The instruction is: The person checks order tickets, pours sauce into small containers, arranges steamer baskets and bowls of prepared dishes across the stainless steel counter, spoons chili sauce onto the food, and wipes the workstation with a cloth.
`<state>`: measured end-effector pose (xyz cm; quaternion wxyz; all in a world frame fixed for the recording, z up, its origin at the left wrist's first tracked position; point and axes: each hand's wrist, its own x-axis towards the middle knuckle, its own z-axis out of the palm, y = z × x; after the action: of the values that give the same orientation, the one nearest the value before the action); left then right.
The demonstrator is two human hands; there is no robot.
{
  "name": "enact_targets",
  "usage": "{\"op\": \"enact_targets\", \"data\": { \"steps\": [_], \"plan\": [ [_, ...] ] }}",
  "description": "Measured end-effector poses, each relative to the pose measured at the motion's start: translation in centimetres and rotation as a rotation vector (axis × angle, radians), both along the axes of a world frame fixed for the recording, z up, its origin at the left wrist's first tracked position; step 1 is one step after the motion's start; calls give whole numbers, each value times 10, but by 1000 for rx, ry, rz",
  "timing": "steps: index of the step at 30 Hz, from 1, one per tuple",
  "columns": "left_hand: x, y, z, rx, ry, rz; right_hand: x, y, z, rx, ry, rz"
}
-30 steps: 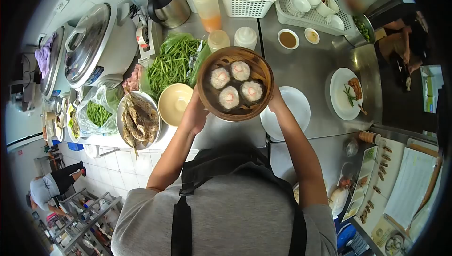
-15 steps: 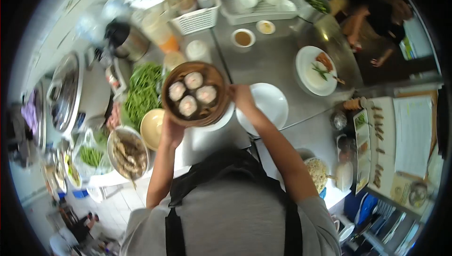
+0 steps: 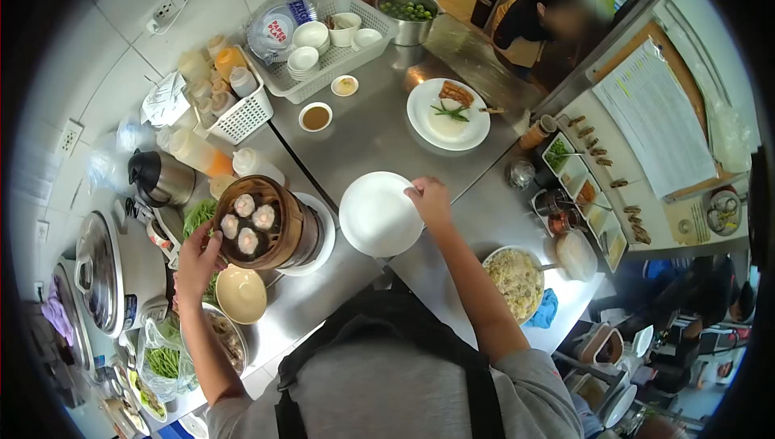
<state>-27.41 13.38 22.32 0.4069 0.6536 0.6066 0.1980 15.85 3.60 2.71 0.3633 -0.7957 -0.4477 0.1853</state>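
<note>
On the left of the counter a round bamboo steamer (image 3: 297, 233) stands on a white plate (image 3: 325, 255). Several pale, pleated dumplings (image 3: 263, 216) with pinkish tops lie inside it. My left hand (image 3: 198, 260) is against the steamer's left side, fingers curled at its rim. With thumb and fingers my right hand (image 3: 431, 200) pinches the right rim of a bare white plate (image 3: 376, 215) near the counter's middle. Close to my left wrist is a tan bowl (image 3: 240, 297).
A served plate (image 3: 425, 122) with meat and greens stands farther back, beside a sauce bowl (image 3: 315, 118). Fried rice (image 3: 514, 284) fills a bowl at right. Baskets (image 3: 246, 110) and a thermos (image 3: 159, 177) line the left. Another person (image 3: 529, 23) is beyond the counter.
The steamer, held up in both hands before, now rests on a plate at the left. My right hand has left it and taken the bare plate's rim. The view has turned.
</note>
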Motion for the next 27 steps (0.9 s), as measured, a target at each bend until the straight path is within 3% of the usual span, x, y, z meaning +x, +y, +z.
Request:
{"op": "enact_targets", "data": {
  "steps": [3, 6, 8, 12, 18, 22, 27],
  "plan": [
    [0, 8, -1, -55, -9, -85, 16, 4, -24, -132, 193, 15],
    [4, 5, 5, 55, 27, -113, 24, -9, -18, -100, 67, 132],
    [2, 7, 6, 48, 22, -106, 18, -16, -6, -142, 0, 72],
    [15, 4, 41, 58, -42, -97, 9, -30, 5, 70, 545, -55],
    [82, -7, 98, -17, -77, -250, -10, -51, 33, 140, 840, -151],
    [152, -7, 60, -128, -48, -440, -36, -68, 62, 399, 1236, -197],
    [234, -23, -8, -98, -44, -584, -32, -86, 55, 659, 1427, -332]
  ]
}}
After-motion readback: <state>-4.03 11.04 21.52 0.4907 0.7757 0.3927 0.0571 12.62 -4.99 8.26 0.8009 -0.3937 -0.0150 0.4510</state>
